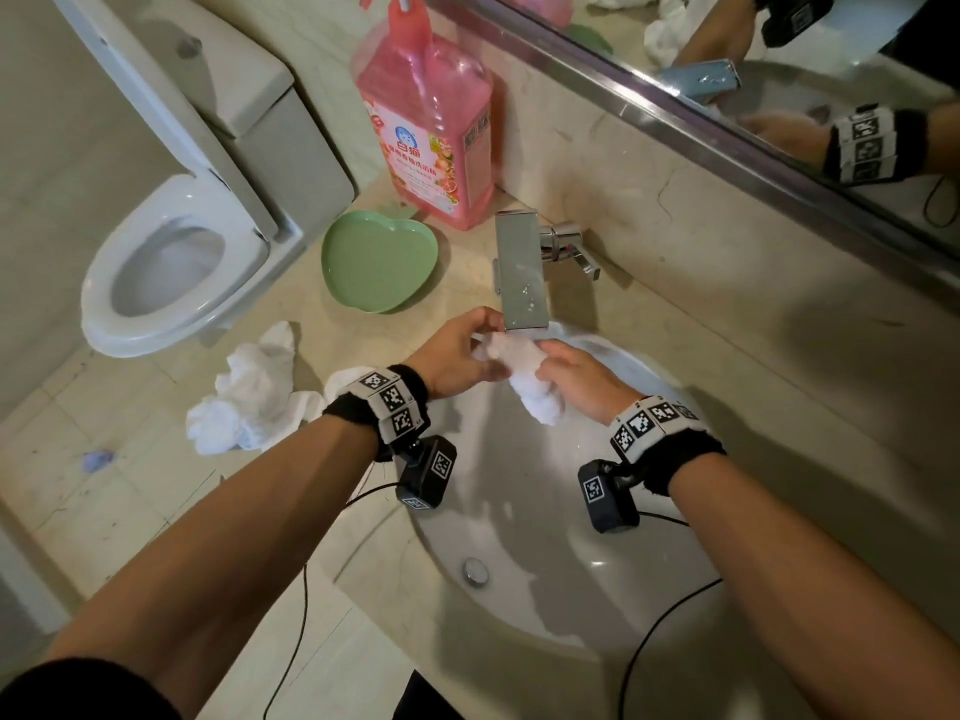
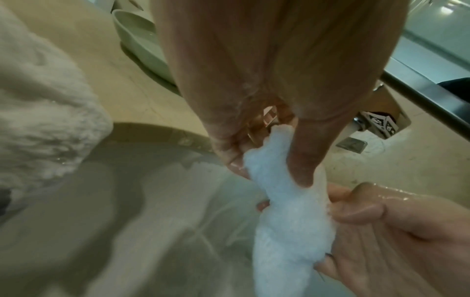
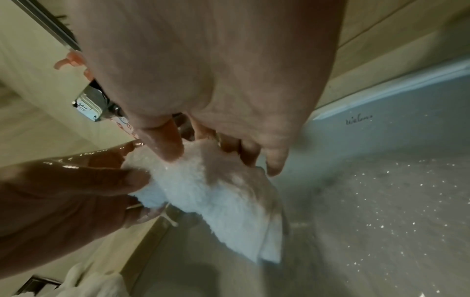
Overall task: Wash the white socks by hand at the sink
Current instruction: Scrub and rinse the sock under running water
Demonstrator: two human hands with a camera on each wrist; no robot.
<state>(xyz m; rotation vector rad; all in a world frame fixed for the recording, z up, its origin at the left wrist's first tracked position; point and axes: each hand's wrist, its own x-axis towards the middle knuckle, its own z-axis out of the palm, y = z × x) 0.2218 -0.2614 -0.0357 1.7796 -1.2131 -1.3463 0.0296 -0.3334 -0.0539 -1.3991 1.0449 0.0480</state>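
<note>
A wet white sock [image 1: 524,379] hangs over the sink basin [image 1: 545,589] just under the chrome tap [image 1: 521,272]. My left hand [image 1: 457,356] pinches its upper end between thumb and fingers [image 2: 267,152]. My right hand [image 1: 576,379] grips the sock's middle a little lower [image 3: 203,186], and the lower end hangs free. In the left wrist view the sock [image 2: 287,213] runs from my left hand down into my right hand [image 2: 376,225]. More white socks [image 1: 249,402] lie crumpled on the counter left of the basin.
A pink detergent bottle [image 1: 431,122] stands behind a green heart-shaped dish [image 1: 376,259] on the beige counter [image 1: 753,324]. A toilet [image 1: 171,262] sits at the left. A mirror [image 1: 779,70] runs along the back wall. The drain plug [image 1: 475,570] is low in the basin.
</note>
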